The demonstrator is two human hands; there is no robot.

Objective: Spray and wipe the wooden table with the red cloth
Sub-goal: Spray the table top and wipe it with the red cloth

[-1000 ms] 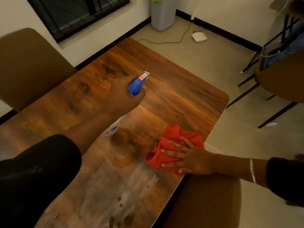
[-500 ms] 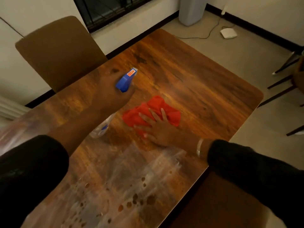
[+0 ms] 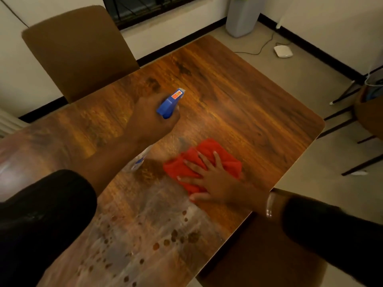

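My left hand (image 3: 150,119) holds a spray bottle (image 3: 170,102) with a blue trigger head above the middle of the wooden table (image 3: 244,100); the nozzle points toward the far right. The clear bottle body shows below my wrist. My right hand (image 3: 213,179) lies flat, fingers spread, on the crumpled red cloth (image 3: 226,160), pressing it onto the table near the right edge. Wet streaks and droplets cover the near part of the tabletop (image 3: 145,235).
A brown chair (image 3: 76,50) stands at the table's far left side, another brown chair (image 3: 261,253) against the near right edge. On the floor are a grey bin (image 3: 242,15), a white device (image 3: 283,51) with a cable, and dark chair legs (image 3: 352,121) at right.
The right hand slid the red cloth from the table's right edge toward the middle, then back out to the right. The left hand keeps the bottle raised over the table.
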